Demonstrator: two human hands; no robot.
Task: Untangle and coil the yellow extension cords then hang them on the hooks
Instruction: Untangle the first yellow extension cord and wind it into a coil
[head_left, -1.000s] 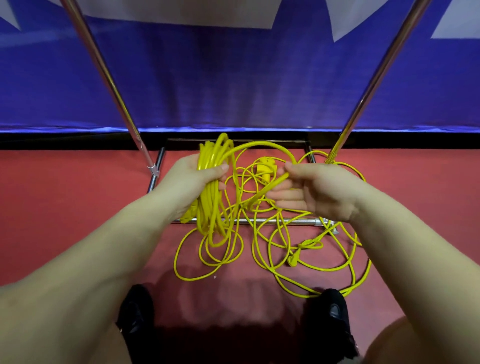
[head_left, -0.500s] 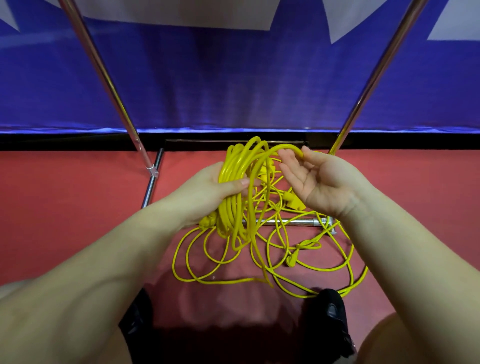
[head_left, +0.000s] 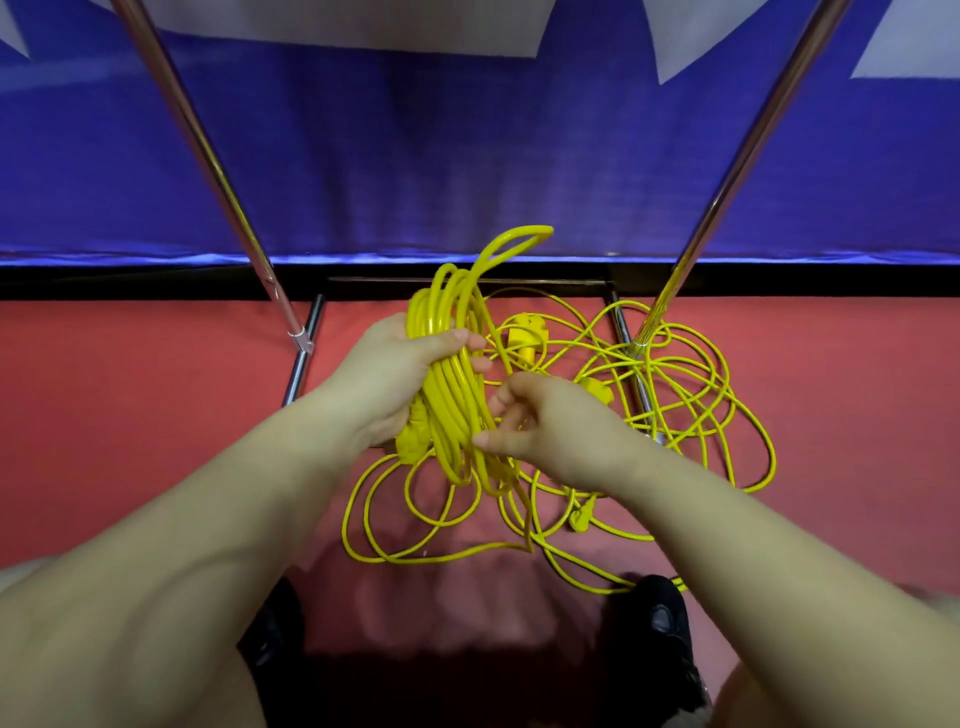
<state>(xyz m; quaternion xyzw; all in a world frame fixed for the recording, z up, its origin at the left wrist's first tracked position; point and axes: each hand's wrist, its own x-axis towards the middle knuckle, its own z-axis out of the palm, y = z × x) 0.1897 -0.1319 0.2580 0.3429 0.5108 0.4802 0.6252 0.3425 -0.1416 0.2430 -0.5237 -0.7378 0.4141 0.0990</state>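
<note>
My left hand (head_left: 395, 379) is closed around a coil of yellow extension cord (head_left: 452, 384), held upright above the floor, with one loop sticking out at its top. A yellow plug hangs at the coil's lower left. My right hand (head_left: 550, 426) is at the coil's lower right, fingers curled on strands there. Below and to the right, loose yellow cord (head_left: 691, 400) lies tangled on the red floor, with a yellow socket end (head_left: 524, 338) behind the coil. No hooks are in view.
Two slanted chrome poles (head_left: 218, 192) (head_left: 727, 182) of a metal rack rise left and right, with its base bars on the red floor (head_left: 130, 415). A blue banner (head_left: 467, 156) hangs behind. My two black shoes (head_left: 660, 623) stand at the bottom, near cord loops.
My right hand laid a fresh loop onto the coil's top, then dropped down to the coil's lower right side. The left hand kept its grip and shifted slightly.
</note>
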